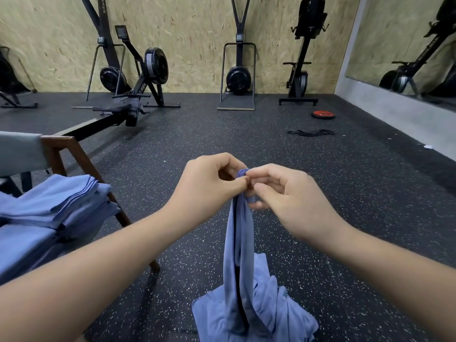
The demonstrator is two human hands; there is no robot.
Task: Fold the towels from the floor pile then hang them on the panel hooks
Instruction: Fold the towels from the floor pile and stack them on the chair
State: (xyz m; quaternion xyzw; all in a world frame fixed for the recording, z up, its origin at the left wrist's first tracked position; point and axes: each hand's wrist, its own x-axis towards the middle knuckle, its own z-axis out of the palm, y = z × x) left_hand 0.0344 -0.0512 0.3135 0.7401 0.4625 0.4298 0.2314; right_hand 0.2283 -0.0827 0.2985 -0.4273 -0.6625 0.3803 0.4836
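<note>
Left hand [209, 178] and right hand [283, 191], touching, each hold a pinching grip on the top edge of a limp blue cloth towel [240, 243]. Its long axis hangs straight down to the near crumpled blue floor pile [278, 309].

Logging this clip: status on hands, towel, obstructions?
Fingers of left hand and right hand pinch blue towel at top edge. It hangs down to floor pile. Folded stack on chair, apart. Nothing blocking hands.
</note>
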